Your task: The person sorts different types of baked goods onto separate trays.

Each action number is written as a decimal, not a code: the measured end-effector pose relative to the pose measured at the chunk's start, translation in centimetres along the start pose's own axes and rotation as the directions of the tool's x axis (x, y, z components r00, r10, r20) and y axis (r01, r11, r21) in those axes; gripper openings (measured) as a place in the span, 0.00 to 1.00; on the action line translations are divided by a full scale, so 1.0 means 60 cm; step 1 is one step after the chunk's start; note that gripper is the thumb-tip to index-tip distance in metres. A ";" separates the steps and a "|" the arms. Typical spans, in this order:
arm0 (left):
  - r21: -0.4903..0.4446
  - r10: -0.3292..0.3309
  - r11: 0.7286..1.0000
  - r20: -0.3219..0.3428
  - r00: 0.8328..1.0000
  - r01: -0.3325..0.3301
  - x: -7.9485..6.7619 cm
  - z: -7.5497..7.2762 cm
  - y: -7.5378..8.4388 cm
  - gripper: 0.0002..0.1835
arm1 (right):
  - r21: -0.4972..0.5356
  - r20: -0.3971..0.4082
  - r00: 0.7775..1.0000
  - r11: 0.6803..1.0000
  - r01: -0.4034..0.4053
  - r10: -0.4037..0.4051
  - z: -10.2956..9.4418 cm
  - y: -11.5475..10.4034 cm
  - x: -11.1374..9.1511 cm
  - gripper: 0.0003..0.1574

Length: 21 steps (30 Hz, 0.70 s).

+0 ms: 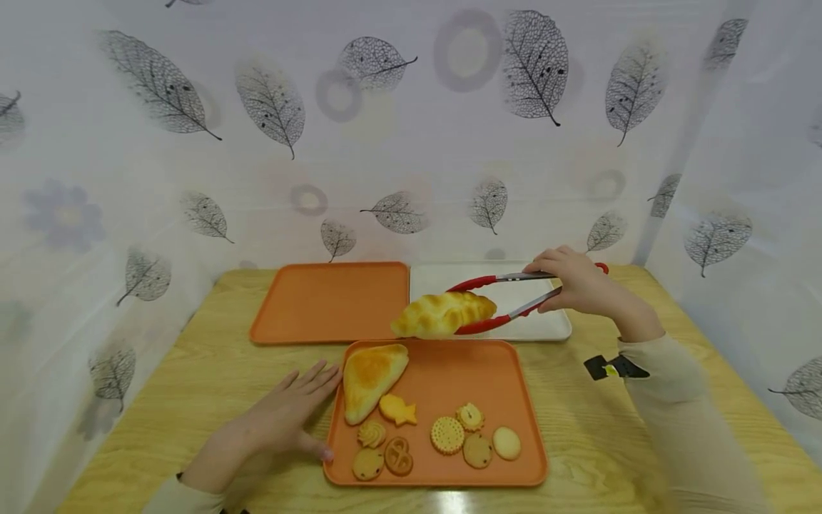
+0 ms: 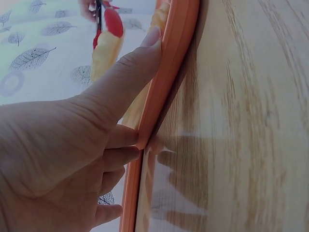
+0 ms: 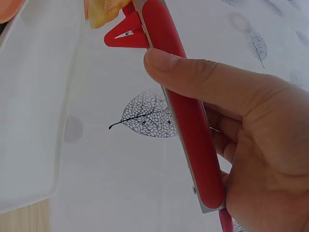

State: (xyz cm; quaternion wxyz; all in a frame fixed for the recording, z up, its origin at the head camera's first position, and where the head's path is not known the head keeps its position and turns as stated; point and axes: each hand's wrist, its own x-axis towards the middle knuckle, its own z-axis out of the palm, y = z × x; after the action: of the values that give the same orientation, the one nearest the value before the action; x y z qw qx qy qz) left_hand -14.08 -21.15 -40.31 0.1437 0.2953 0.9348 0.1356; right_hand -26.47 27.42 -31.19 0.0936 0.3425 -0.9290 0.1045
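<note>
Counts: tongs [image 1: 514, 277], one pair. Long bread [image 1: 443, 314], one. Triangular bread [image 1: 374, 378], one. Small biscuits, eight: fish [image 1: 398, 410], swirl [image 1: 371, 434], pretzel [image 1: 399, 457], dotted round [image 1: 447, 435], scalloped piece [image 1: 470, 417], plain round [image 1: 506, 443], two speckled rounds [image 1: 478, 451]. Trays, three.

Triangular bread and all biscuits lie in the near orange tray [image 1: 449, 385]; far orange tray [image 1: 340, 303] beyond it to the left, white tray [image 1: 546, 327] beyond it to the right. Right hand [image 1: 578, 282]: grip clasped round the tongs, which pinch the long bread, raised, beyond the near orange tray's far rim. Left hand [image 1: 289, 403]: grip outstretched, touching that tray's left rim.

Obscured: white tray partly behind bread, tongs and hand. Right wrist view cuts off the long bread; left wrist view catches the near orange tray edge-on, contents mostly hidden.

Surroundings: wood-grain bench [image 1: 591, 442] beneath the near orange tray; pale leaf-print curtain [image 1: 417, 128] beyond and to both sides.
</note>
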 end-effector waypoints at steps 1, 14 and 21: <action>0.001 0.000 1.000 0.001 1.000 0.000 0.000 0.001 0.001 0.65 | 0.004 0.007 1.000 1.000 -0.001 0.001 0.002 0.003 0.007 0.36; -0.011 -0.015 1.000 0.007 1.000 0.015 -0.006 0.011 0.014 0.65 | 0.049 0.090 0.996 0.998 -0.027 0.022 0.057 0.023 0.106 0.38; 0.001 -0.031 1.000 0.000 1.000 0.031 -0.008 0.012 0.020 0.65 | 0.057 0.103 0.993 0.997 -0.061 0.055 0.092 0.015 0.158 0.38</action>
State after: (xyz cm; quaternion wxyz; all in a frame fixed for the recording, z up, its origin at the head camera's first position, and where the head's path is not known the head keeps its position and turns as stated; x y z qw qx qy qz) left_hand -12.87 -20.36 -40.46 0.1455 0.2806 0.9393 0.1331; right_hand -34.72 20.80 -34.26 0.0331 0.3227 -0.9386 0.1175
